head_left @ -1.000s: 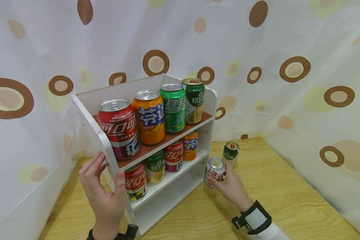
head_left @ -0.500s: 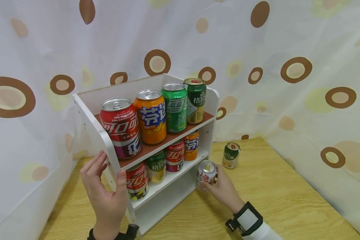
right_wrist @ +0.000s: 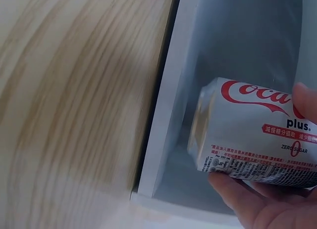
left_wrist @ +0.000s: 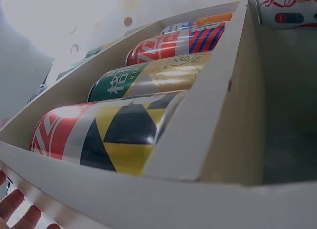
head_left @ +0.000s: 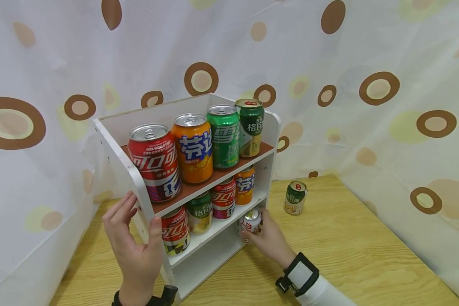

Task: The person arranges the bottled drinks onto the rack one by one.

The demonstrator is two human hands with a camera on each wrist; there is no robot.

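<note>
My right hand [head_left: 270,239] grips a white Coca-Cola Plus can [head_left: 250,224] at the right end of the shelf unit's bottom level. In the right wrist view the can [right_wrist: 257,132] lies across the opening, its base over the white bottom board, with thumb on one side and fingers on the other. My left hand [head_left: 134,246] touches the left side panel [head_left: 131,178] of the white shelf unit, fingers extended along its outer face and thumb by the front edge. Fingertips [left_wrist: 20,209] show at the panel's outer side in the left wrist view.
On the top shelf stand a red cola can [head_left: 154,163], an orange Fanta can [head_left: 193,148] and two green cans. Several cans, including a red one [head_left: 175,231], fill the middle shelf. Another green-and-white can [head_left: 295,199] stands on the wooden table [head_left: 352,238] to the right.
My right hand has carried the white Coca-Cola can leftward from beside the shelf unit into the bottom level's right end. My left hand keeps its place at the side panel.
</note>
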